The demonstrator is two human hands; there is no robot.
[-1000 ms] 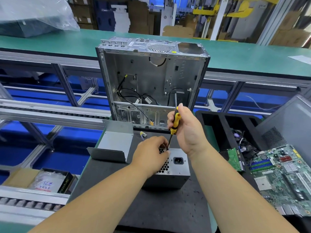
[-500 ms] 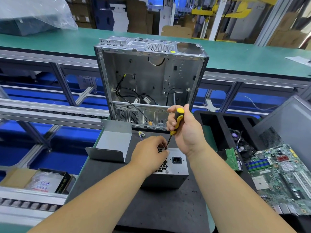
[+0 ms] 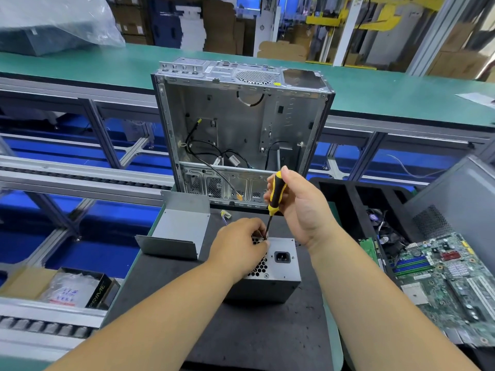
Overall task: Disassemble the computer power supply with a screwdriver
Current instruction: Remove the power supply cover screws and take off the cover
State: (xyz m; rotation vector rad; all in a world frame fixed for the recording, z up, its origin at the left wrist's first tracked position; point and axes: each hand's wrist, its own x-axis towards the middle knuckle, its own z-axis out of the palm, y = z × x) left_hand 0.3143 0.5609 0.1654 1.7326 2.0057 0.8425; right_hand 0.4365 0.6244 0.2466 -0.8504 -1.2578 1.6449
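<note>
Both bare forearms reach forward from the lower edge of the view, converging toward the middle. The left hand (image 3: pixel 239 243) lies palm down, knuckles up, its fingers (image 3: pixel 257 231) curled downward at the tips. The right hand (image 3: pixel 300 207) is raised higher, wrist bent, thumb uppermost, its fingers wrapped round a yellow-and-black handled screwdriver (image 3: pixel 276 195) held nearly upright, tip beside the left fingertips.

Across the last second the right hand (image 3: pixel 300 207) has shifted its grip on the yellow-and-black-handled screwdriver (image 3: pixel 274 199): earlier the thumb lay over the handle's top end, and now the handle's top shows between the fingers and the raised thumb.
</note>
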